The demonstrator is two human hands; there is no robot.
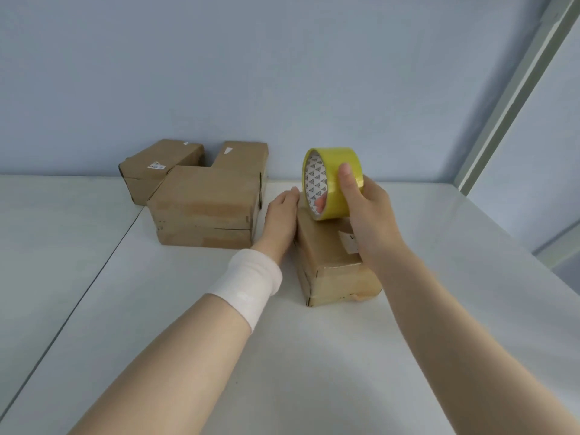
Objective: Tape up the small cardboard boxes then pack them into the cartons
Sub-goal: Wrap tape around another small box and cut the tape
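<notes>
A small brown cardboard box (332, 262) lies on the white table right of centre, with a white label on its top. My right hand (367, 215) grips a yellow roll of tape (332, 183), held upright on the box's far end, thumb over the roll's outside and a fingertip showing inside the core. My left hand (282, 211) lies with straight fingers against the box's left side; a white wristband covers that wrist.
Three more brown cardboard boxes stand at the back left: a larger one (204, 205) in front, one (157, 166) behind it to the left, one (244, 158) behind against the pale blue wall. A seam (94, 277) divides the white table (314, 356).
</notes>
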